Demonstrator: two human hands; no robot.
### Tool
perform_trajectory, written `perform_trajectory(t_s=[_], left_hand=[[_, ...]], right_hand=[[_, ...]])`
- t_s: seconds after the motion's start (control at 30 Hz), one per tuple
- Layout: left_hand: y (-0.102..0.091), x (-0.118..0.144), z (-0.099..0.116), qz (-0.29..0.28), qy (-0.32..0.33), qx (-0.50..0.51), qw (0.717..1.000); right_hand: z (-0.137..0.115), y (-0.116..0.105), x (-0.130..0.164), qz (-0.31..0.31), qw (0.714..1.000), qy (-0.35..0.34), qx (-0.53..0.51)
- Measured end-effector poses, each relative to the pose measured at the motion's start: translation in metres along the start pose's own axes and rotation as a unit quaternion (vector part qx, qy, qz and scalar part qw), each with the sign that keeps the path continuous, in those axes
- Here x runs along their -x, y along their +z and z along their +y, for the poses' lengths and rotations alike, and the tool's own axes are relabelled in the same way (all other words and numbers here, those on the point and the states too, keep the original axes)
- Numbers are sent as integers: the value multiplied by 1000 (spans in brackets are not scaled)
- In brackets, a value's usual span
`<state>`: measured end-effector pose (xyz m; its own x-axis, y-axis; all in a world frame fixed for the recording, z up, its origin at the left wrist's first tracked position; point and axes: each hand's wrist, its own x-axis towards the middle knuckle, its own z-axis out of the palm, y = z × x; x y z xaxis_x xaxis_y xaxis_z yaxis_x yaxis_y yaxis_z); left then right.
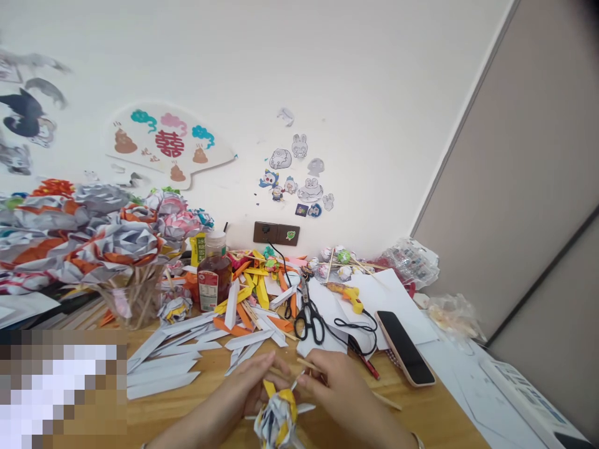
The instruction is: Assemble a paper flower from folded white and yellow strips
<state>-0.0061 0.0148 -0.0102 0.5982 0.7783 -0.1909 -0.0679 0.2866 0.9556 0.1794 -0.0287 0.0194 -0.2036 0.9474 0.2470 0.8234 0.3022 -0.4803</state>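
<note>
A paper flower (pixel 276 421), white and grey with yellow edges, is at the bottom middle, its head toward me. My left hand (pixel 253 383) is curled round the far side of this flower and holds it; some of its fingers are hidden. My right hand (pixel 334 383) is closed close beside it, with thumb and forefinger pinched near a small white paper tip (pixel 297 379) by the yellow petals. A thin wooden stick (pixel 309 364) passes between the right hand's fingers. In line with it, a stick end (pixel 388 401) shows beyond the wrist.
Folded white strips (pixel 173 349) and yellow and orange strips (pixel 253 287) cover the table's middle. Beyond my hands lie black-handled scissors (pixel 309 318), a yellow glue gun (pixel 349 296) with a cord and a phone (pixel 405 349). Left stand a brown bottle (pixel 214 277) and many paper flowers (pixel 121 243).
</note>
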Motion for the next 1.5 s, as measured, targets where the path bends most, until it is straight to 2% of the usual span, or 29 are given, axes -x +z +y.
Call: perform_trajectory(t_s=[0.13, 0.37, 0.53, 0.7, 0.77, 0.87, 0.97, 1.17, 1.33, 1.5], left_hand=[[-3, -6, 4, 39, 73, -3, 997], [0, -1, 2, 92, 145, -121, 978], [-1, 4, -7, 119, 222, -281, 926], [-1, 2, -14, 141, 264, -348, 888], [-2, 3, -16, 137, 276, -360, 880], [-4, 3, -17, 125, 286, -373, 874], [-3, 3, -18, 124, 283, -368, 877], [7, 8, -10, 199, 243, -307, 898], [12, 13, -3, 206, 266, -271, 902], [11, 12, -9, 176, 281, -262, 906]], right_hand=[[5, -7, -5, 51, 998, 23, -25], [9, 0, -6, 95, 994, 34, -30], [7, 8, -6, 113, 991, 66, -42], [4, 11, -4, 110, 990, 77, -38], [2, 10, -2, 149, 988, 40, -11], [-1, 7, 3, 213, 972, -98, 18], [-3, 8, 5, 193, 963, -186, 19], [0, 14, 3, 153, 966, -208, -7], [-1, 16, 4, 138, 972, -185, -44], [-2, 16, 3, 146, 962, -221, -60]])
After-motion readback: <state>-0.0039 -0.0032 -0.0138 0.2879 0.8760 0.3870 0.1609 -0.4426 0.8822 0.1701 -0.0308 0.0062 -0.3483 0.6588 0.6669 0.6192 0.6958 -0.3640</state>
